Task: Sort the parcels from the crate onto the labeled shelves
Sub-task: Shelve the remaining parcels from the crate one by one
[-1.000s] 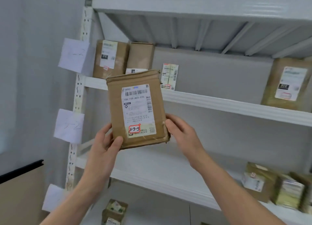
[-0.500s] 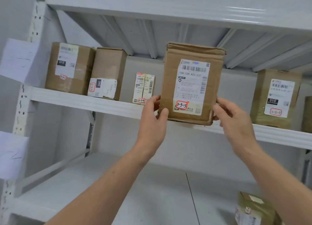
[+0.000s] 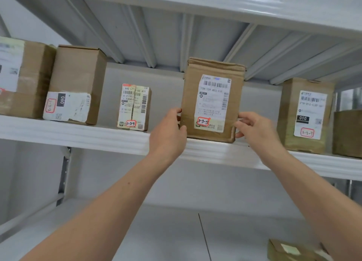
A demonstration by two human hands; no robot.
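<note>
A brown cardboard parcel (image 3: 212, 100) with a white label marked 3-3-5 stands upright on the white upper shelf (image 3: 98, 137), its bottom edge at the shelf's front lip. My left hand (image 3: 168, 135) grips its lower left edge, thumb on the front. On the other side my right hand (image 3: 256, 131) holds the lower right corner with curled fingers. It sits between a small parcel marked 3-3-4 (image 3: 134, 107) and a parcel marked 3-3-7 (image 3: 305, 115).
Two bigger brown boxes (image 3: 76, 84) stand at the shelf's left end, another brown box (image 3: 347, 133) at the far right. The shelf above (image 3: 195, 25) hangs low over the parcels. On the lower shelf (image 3: 156, 231) lies one parcel (image 3: 293, 251) at bottom right.
Both hands have carried the 3-3-5 parcel up and to the right, from in front of the lower shelf onto the upper shelf, into the gap between the 3-3-4 and 3-3-7 parcels.
</note>
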